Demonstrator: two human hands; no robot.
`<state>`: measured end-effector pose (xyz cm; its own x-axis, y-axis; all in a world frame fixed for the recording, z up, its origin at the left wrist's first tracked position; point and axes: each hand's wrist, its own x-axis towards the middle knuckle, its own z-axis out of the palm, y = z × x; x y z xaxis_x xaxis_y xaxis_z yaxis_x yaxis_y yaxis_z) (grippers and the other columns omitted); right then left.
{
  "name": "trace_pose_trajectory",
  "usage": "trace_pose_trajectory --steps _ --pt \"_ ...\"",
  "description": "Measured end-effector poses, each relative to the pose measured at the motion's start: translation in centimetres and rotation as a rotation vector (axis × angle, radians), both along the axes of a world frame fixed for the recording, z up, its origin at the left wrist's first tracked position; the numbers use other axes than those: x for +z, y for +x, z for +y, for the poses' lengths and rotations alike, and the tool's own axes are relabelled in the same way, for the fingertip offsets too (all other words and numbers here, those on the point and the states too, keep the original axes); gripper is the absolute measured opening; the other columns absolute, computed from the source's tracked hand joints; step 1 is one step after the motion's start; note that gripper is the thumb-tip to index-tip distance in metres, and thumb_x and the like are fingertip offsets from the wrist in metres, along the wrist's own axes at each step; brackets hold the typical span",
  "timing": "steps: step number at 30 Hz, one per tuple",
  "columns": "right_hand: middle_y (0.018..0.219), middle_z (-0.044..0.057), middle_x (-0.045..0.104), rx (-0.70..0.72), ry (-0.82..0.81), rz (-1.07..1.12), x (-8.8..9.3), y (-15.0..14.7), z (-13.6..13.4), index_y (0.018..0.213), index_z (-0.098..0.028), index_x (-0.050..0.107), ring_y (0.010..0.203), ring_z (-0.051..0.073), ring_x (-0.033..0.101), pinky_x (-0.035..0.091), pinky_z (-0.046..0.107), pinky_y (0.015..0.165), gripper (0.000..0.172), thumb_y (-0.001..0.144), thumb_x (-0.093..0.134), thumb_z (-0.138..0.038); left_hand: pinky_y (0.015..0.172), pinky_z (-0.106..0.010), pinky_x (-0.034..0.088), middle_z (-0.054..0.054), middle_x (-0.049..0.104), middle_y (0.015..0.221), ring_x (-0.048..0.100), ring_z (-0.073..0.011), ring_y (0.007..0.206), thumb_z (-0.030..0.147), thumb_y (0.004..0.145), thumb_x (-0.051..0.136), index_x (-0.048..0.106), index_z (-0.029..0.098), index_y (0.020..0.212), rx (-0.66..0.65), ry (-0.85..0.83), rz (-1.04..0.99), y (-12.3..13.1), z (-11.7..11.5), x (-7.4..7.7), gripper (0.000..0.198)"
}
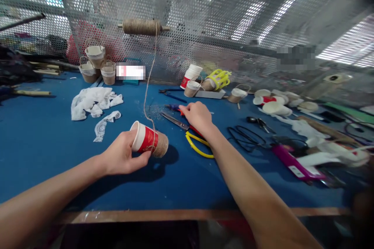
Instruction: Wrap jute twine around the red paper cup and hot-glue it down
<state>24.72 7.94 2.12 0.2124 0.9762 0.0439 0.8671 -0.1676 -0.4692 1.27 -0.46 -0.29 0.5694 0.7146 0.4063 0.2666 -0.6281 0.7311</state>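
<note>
Blue tabletop (187,190); cup (149,139) within left grip (125,151).

Both hands bare: left hand (124,155) and right hand (199,116). Same for the left forearm (62,183) and right forearm (248,179), uncovered from hand to where each leaves view. Shape: slim, smooth outline, narrow at the wrist end, widening toward the elbow end; right one looks thickest near the bottom edge. Left thumb (142,161) clear, fingers on that side partly hidden. Right side: back of the hand and rounded knuckles visible, fingertips mostly hidden. Nail detail too small to call. Upper arms and torso clothing out of view, can't tell.
</note>
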Motion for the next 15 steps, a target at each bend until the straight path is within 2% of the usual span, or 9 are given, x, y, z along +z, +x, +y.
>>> trace_pose_trajectory --steps 2,3,4,5,6,8,10,13,15 --pt "0.073 0.011 0.065 0.151 -0.066 0.083 0.5 -1.7 -2.0 0.067 -0.017 0.067 0.078 0.023 0.059 0.042 0.036 0.071 0.044 0.083 0.043 -0.051 0.055 -0.022 0.044 -0.002 0.058 0.063 0.049 -0.0107 0.055 0.016 0.072 0.050 0.058 0.011 0.072 -0.008 -0.001 -0.003 0.0 -0.1 0.0 0.009" --pt "0.077 0.008 0.066 0.272 -0.119 0.176 0.7 -2.6 -3.0 0.070 -0.020 0.068 0.076 0.018 0.059 0.043 0.032 0.070 0.049 0.084 0.037 -0.054 0.054 -0.021 0.044 -0.002 0.057 0.063 0.049 -0.0104 0.055 0.016 0.072 0.051 0.057 0.011 0.072 -0.013 -0.004 -0.003 0.1 -0.2 0.0 0.008" --pt "0.082 0.008 0.067 0.443 -0.222 0.401 0.7 -3.4 -3.9 0.073 -0.018 0.069 0.078 0.017 0.058 0.043 0.031 0.072 0.053 0.085 0.033 -0.056 0.054 -0.021 0.043 -0.001 0.056 0.062 0.047 -0.0101 0.054 0.016 0.072 0.051 0.056 0.011 0.071 -0.020 -0.007 -0.001 0.1 -0.3 0.0 0.008" --pt "0.083 0.008 0.067 0.550 -0.308 0.572 0.7 -4.2 -4.7 0.073 -0.017 0.068 0.078 0.016 0.057 0.043 0.031 0.074 0.056 0.084 0.032 -0.058 0.053 -0.021 0.043 -0.001 0.055 0.061 0.046 -0.0096 0.053 0.016 0.072 0.051 0.056 0.012 0.070 -0.027 -0.010 0.000 0.2 -0.4 0.0 0.007" --pt "0.080 0.007 0.066 0.592 -0.346 0.703 0.6 -4.8 -5.3 0.075 -0.017 0.068 0.075 0.015 0.056 0.043 0.031 0.073 0.054 0.083 0.035 -0.058 0.052 -0.021 0.042 0.000 0.053 0.060 0.044 -0.0092 0.053 0.016 0.071 0.051 0.055 0.012 0.069 -0.032 -0.016 0.002 0.2 -0.4 0.0 0.006" --pt "0.073 0.003 0.063 0.574 -0.301 0.898 0.4 -5.5 -6.2 0.073 -0.017 0.066 0.067 0.012 0.053 0.042 0.029 0.069 0.041 0.077 0.051 -0.054 0.050 -0.020 0.039 0.002 0.050 0.058 0.041 -0.0085 0.051 0.016 0.071 0.051 0.053 0.013 0.067 -0.037 -0.041 0.005 0.3 -0.6 0.1 0.005" --pt "0.070 0.000 0.061 0.512 -0.152 0.996 0.3 -5.7 -6.7 0.068 -0.018 0.063 0.064 0.010 0.050 0.040 0.027 0.068 0.027 0.070 0.063 -0.045 0.047 -0.019 0.036 0.003 0.045 0.056 0.037 -0.0073 0.049 0.017 0.070 0.051 0.049 0.014 0.063 -0.037 -0.118 0.000 0.5 -0.7 0.3 0.008" --pt "0.069 -0.002 0.061 0.484 0.056 1.035 0.5 -5.3 -7.2 0.065 -0.019 0.061 0.066 0.010 0.050 0.039 0.026 0.070 0.018 0.070 0.065 -0.036 0.044 -0.018 0.032 0.005 0.040 0.054 0.034 -0.0061 0.047 0.021 0.072 0.051 0.045 0.015 0.062 -0.043 -0.345 -0.040 0.6 -0.8 0.6 0.013" --pt "0.070 -0.002 0.061 0.481 0.139 1.019 0.7 -5.0 -7.6 0.067 -0.019 0.062 0.068 0.010 0.051 0.040 0.026 0.070 0.016 0.073 0.063 -0.034 0.044 -0.018 0.031 0.005 0.039 0.055 0.034 -0.0062 0.048 0.026 0.073 0.052 0.046 0.014 0.066 -0.047 -0.493 -0.088 0.6 -0.9 0.6 0.015"
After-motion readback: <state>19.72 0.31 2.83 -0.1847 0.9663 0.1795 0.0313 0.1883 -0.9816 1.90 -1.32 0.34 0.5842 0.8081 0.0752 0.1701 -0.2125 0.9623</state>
